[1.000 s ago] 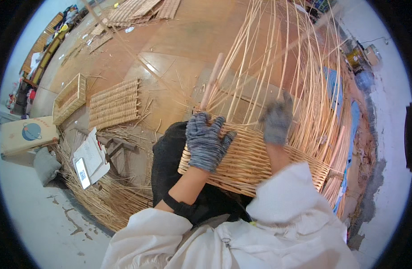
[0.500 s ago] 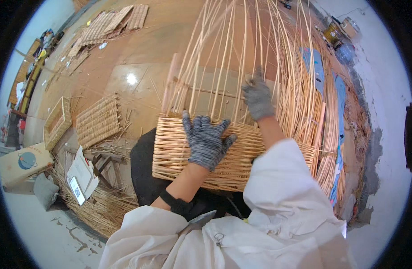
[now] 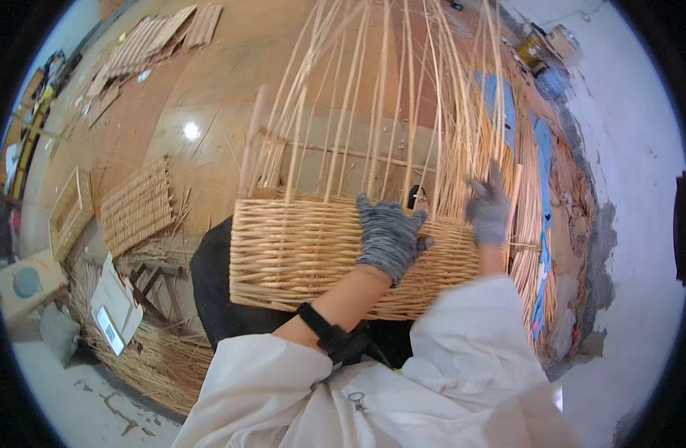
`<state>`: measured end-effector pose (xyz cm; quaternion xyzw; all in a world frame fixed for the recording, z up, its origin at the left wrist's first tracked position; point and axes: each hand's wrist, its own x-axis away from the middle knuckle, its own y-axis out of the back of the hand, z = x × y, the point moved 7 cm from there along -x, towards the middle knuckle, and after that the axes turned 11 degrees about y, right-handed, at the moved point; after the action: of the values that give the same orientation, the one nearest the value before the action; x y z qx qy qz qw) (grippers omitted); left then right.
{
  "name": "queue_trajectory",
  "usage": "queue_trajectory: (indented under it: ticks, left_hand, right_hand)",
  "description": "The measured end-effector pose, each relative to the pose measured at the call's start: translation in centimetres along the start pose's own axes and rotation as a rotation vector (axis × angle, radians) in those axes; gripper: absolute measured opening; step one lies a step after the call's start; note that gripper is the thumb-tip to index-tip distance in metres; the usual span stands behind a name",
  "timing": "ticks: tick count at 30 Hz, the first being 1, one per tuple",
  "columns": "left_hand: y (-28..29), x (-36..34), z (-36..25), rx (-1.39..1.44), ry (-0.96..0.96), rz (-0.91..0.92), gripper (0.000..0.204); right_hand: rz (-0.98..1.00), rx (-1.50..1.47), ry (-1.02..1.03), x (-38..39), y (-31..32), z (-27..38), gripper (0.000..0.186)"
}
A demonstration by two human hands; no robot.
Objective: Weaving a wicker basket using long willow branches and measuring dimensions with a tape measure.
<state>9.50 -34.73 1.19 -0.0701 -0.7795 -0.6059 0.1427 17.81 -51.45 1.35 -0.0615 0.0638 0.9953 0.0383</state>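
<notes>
A partly woven wicker panel of pale rods lies across my lap, with long upright rods rising from its far edge. My left hand, in a grey striped knit glove, rests on the weave with its fingers spread, touching the upper edge. My right hand, gloved in grey, is at the panel's right end among the upright rods. Motion smears its fingers, so whether it grips a rod cannot be made out.
Bundled loose rods and blue cloth lie along the right wall. On the left are a finished woven panel, a shallow wooden frame, a cardboard box and a phone on white packaging. Woven mats lie far left.
Both hands have moved right along the panel: the left toward its middle, the right to its right end. The whole view has shifted a little, so the panel sits farther left.
</notes>
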Motion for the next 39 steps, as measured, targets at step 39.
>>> queue_trajectory:
  ticks: [39]
  left_hand:
    - [4.2, 3.8, 12.4, 0.065, 0.062, -0.375, 0.072]
  right_hand:
    - [0.204, 0.692, 1.070, -0.9, -21.3, 5.8, 0.033]
